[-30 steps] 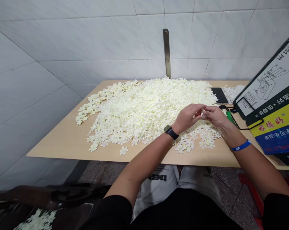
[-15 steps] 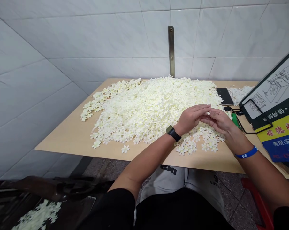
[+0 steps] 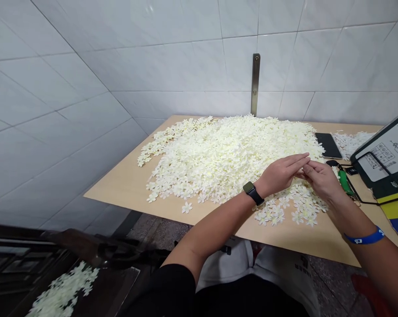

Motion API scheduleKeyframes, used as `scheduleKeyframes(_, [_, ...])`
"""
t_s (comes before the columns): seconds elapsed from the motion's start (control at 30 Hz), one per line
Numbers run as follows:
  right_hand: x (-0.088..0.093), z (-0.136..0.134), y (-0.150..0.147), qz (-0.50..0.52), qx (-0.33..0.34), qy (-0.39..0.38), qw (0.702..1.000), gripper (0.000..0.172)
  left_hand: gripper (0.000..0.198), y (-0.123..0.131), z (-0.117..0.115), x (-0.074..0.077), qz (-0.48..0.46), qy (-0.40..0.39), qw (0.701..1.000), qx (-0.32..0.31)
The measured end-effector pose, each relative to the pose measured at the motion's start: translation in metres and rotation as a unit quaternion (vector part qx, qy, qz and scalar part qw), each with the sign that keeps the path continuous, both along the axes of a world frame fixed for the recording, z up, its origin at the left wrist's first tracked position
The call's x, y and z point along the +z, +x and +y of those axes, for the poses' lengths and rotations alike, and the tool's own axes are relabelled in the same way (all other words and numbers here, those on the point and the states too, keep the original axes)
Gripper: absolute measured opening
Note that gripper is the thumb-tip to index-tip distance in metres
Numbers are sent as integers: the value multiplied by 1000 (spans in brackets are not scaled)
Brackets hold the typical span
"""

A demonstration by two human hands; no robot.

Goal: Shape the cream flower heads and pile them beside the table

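The left hand (image 3: 282,172) and right hand (image 3: 320,176) are meeting at the fingertips over the right side of a heap of white flowers (image 3: 218,154), which is covering much of the counter (image 3: 116,185). The fingers are bending inward and shielding the space between them, so I cannot tell whether they are grasping anything. One loose flower (image 3: 187,207) is lying near the front edge.

At the right, a printed box (image 3: 372,169) is leaning into view, showing a line drawing, a grid of small cells and Chinese characters; the frame is cutting these off, though one is probably reading 信 on the dark green band. Part of a red character is showing on the yellow band. A blue wristband (image 3: 365,239) is bearing white marks too small to read, and the pale trousers (image 3: 274,264) are carrying dark, partly hidden lettering. A black smartwatch (image 3: 249,188) is circling the left wrist. A phone (image 3: 328,145) is lying dark-screened beside the heap, and a green object (image 3: 344,181) is resting just beyond the right hand.
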State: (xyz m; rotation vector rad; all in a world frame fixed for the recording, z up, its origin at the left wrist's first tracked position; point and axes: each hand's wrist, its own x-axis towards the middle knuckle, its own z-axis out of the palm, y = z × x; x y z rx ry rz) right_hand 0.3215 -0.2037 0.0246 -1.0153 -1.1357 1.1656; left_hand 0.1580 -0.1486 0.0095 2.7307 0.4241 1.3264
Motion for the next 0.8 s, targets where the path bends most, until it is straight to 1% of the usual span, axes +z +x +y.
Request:
scheduleKeyframes(0.1, [1, -1, -1, 24, 44, -32, 998, 41, 36, 0, 1, -3, -60, 4, 998, -3])
scheduleKeyframes(0.2, [0, 0, 0, 40, 42, -63, 996, 46, 25, -2, 1, -3, -96, -12, 995, -14])
scheduleKeyframes(0.27, [-1, 1, 2, 50, 36, -74, 995, 48, 23, -3, 1, -2, -110, -29, 993, -15])
scheduleKeyframes(0.4, [-2, 4, 5, 44, 45, -52, 997, 40, 27, -2, -1, 1, -86, -43, 995, -23])
scheduleKeyframes(0.53, [0, 4, 6, 17, 39, -19, 999, 39, 44, 0, 0, 1, -42, -49, 996, -55])
scheduleKeyframes(0.63, [1, 4, 6, 14, 51, -17, 998, 40, 51, -1, 4, -2, -29, -60, 996, -65])
scheduleKeyframes(0.7, [0, 3, 6, 13, 65, -19, 998, 40, 48, -3, 7, -4, -52, -66, 995, -54])
scheduleKeyframes(0.8, [-1, 3, 6, 7, 57, -9, 998, 41, 31, -4, 7, -4, -87, -69, 994, -26])
